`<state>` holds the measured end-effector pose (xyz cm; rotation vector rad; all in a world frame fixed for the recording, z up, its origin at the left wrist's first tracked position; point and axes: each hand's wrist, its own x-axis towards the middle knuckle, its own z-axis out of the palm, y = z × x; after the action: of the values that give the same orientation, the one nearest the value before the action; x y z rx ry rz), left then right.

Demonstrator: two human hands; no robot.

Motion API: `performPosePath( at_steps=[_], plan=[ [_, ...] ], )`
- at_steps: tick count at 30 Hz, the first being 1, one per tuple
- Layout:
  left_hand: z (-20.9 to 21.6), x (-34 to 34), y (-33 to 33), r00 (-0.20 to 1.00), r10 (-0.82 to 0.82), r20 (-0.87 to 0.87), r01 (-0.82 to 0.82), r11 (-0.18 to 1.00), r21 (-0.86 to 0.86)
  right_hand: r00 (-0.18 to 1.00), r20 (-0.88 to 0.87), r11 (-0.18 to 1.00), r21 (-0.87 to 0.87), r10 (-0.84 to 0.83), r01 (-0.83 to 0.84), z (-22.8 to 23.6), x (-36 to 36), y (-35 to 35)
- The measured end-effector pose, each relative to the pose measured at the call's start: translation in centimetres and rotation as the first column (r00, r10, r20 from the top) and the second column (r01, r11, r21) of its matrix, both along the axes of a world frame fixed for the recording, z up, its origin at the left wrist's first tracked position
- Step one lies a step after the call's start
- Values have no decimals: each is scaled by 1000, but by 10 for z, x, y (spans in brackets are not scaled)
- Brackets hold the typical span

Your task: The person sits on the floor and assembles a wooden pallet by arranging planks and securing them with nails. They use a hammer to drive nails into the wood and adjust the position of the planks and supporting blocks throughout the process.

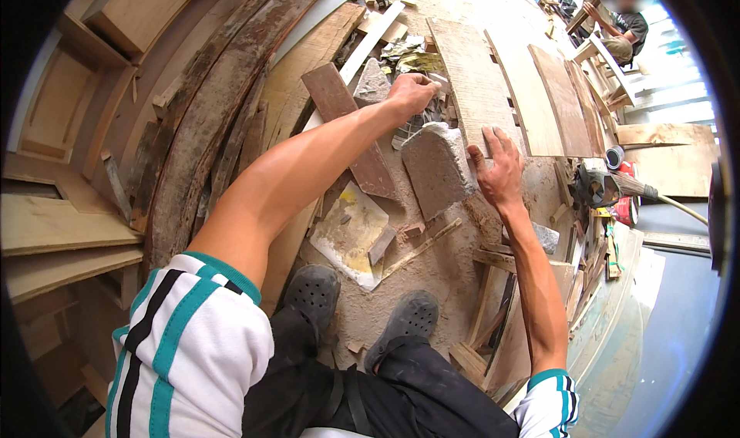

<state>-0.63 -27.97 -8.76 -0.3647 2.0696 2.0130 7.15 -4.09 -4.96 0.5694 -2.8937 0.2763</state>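
1. Grey stone, a flat slab with a rounded top edge and chipped sides, lies on the sawdust-covered floor just ahead of the person's two dark perforated clogs.
2. The right hand rests against the slab's right edge, thumb touching the stone and fingers spread flat on the pale plank beside it; it clasps nothing.
3. The left hand reaches past the slab's far end, fingers curled down into a heap of small grey and pale rubble pieces; whether they have closed on a piece I cannot tell.
4. Judged from this, the step in hand is steadying the slab while sorting or picking at the rubble beyond it. A next move would call for a firm pinch on one loose piece and a steady right hand.
5. Left of the slab lie a reddish-brown wooden board and a stained pale sheet; further left, long curved weathered planks.
6. Right of the slab are broad pale planks, wood offcuts and a power tool with a hose.
7. Far beyond the slab, at the upper right, another person sits among timber in a cluttered woodworking yard.
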Motion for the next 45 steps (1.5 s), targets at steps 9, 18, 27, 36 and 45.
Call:
performPosePath(
  at_steps=[9, 18, 27, 36, 45],
  plan=[
    [26, 19, 10, 981, -89, -170, 65, 987, -145, 996, -74, 978, -204, -48, 32, 9, -15, 21],
    [31, 9, 22, 935, -105, -339, 27, 974, -227, 992, -71, 992, -56, 107, -111, 15, -14, -4],
    [44, 1, 34, 914, -228, -336, 142, 955, -261, 992, 15, 984, -125, 127, -124, 14, -15, -17],
    [50, -3, 34, 845, -372, -385, 206, 890, -407, 997, -54, 925, -372, 56, -72, 15, -5, 1],
    [30, -1, 40, 791, -396, -466, 161, 870, -466, 995, 60, 788, -608, -82, 102, 31, 32, 6]
  ],
)
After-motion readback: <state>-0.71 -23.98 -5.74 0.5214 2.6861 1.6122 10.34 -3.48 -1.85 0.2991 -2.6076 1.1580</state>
